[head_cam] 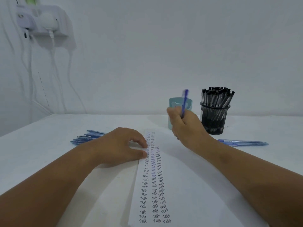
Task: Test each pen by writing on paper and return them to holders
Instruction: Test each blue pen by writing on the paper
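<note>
Now right hand (185, 126) fingers clamp a blue pen (184, 102) (upright), left hand (119, 145) fingertips, loosely curled, press the paper (180, 185).

Wall (164, 46): plain white, evenly lit, spanning 9 to 3 o'clock. Table (41, 145): white top, meeting the wall. Power strip (42, 20): white, wall-mounted at 10 o'clock, plugs inserted. Cables (52, 66): white, hanging below it.

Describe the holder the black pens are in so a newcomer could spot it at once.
Look to the table's far right edge by the wall. The black mesh cup stands there, right of a pale teal holder. Only it is see-through wire and crammed with black-capped pens.
</note>
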The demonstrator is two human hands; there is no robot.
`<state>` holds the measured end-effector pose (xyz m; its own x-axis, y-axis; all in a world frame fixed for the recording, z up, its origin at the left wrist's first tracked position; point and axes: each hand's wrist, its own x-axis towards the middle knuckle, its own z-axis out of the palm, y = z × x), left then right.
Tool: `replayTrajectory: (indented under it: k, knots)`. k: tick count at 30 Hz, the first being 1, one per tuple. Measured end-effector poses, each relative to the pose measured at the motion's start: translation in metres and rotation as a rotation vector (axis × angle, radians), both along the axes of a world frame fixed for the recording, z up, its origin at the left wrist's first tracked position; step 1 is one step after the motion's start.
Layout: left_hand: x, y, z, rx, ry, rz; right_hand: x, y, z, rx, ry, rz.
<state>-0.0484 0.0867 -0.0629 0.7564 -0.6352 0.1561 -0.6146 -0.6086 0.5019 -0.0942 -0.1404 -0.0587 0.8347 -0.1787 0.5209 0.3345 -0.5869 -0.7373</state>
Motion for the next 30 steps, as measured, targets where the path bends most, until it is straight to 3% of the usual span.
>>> replayTrajectory:
  k: [7,20,26,30]
  knots:
    - [0.002,0.001,-0.002,0.011,-0.041,-0.012,-0.012,-0.003,-0.002,-0.443,-0.034,-0.012]
    - [0.0,-0.008,-0.009,0.0,-0.204,-0.032,-0.019,-0.001,-0.001,-0.253,0.032,0.032]
    - [-0.015,-0.017,-0.006,-0.076,-0.224,-0.088,-0.036,-0.03,0.034,-0.518,0.177,-0.07]
    - [-0.022,-0.024,-0.009,-0.082,-0.244,-0.131,-0.062,-0.071,0.039,-0.472,0.328,-0.133]
